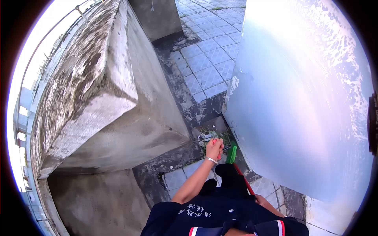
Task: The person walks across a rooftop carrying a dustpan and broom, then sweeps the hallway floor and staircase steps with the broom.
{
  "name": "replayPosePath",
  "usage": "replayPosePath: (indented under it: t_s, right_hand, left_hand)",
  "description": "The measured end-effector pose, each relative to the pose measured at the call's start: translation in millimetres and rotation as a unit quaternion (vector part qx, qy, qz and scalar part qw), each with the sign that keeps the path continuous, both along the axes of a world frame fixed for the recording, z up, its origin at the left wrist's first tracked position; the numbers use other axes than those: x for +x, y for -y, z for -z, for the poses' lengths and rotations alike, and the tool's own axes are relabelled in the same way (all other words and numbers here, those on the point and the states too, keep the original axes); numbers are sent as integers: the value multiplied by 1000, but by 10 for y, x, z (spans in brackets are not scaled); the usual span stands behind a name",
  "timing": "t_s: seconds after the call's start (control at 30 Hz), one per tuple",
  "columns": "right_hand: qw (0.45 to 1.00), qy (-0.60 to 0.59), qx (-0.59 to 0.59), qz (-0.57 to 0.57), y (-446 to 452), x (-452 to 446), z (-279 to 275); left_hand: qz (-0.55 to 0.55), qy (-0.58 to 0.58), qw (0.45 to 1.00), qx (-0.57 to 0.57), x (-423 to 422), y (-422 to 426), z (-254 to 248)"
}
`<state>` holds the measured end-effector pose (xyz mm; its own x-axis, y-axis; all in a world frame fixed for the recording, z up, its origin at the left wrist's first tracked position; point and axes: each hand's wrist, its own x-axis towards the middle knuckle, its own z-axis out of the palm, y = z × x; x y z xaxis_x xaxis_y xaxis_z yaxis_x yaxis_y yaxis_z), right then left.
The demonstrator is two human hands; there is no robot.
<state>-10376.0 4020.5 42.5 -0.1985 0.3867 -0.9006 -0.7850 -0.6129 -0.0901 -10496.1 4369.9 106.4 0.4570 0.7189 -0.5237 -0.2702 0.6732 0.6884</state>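
My left hand [214,148], a light band round its wrist, is closed on a red-handled tool [219,156]. Only bits of the red handle show, so its kind is unclear. Below that hand, plant debris and pale scraps [204,136] lie in the corner between the walls. A broom with a green head [233,152] and a red pole [244,179] slants down along my right side. Its head is just right of my left hand, near the blue-white wall. My right hand [259,199], mostly hidden by my dark shirt, appears closed round the pole.
A stained concrete block [157,102] with a rough, sharp-cornered top rises on the left. On the right bulges a large blue-white wall [291,98] with peeling paint. Between them runs a tiled floor [214,59] with dark cement edges. A railing [35,51] stands at far left.
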Motion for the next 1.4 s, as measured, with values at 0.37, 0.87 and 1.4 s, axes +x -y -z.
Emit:
replayPosePath:
  t_s: [0.37,0.87,1.4]
  right_hand:
    - [938,118,67,-320,-2562,520,50]
    - [852,383,159,-320,-4241,835,271]
    - [827,382,-74,-406,-4247,733,-910]
  left_hand:
    - [-93,-13,993,69,496,-1563,-345]
    - [-215,45,971,98,1086,-3223,-641]
    - [-167,-29,985,-36,984,-5270,-322]
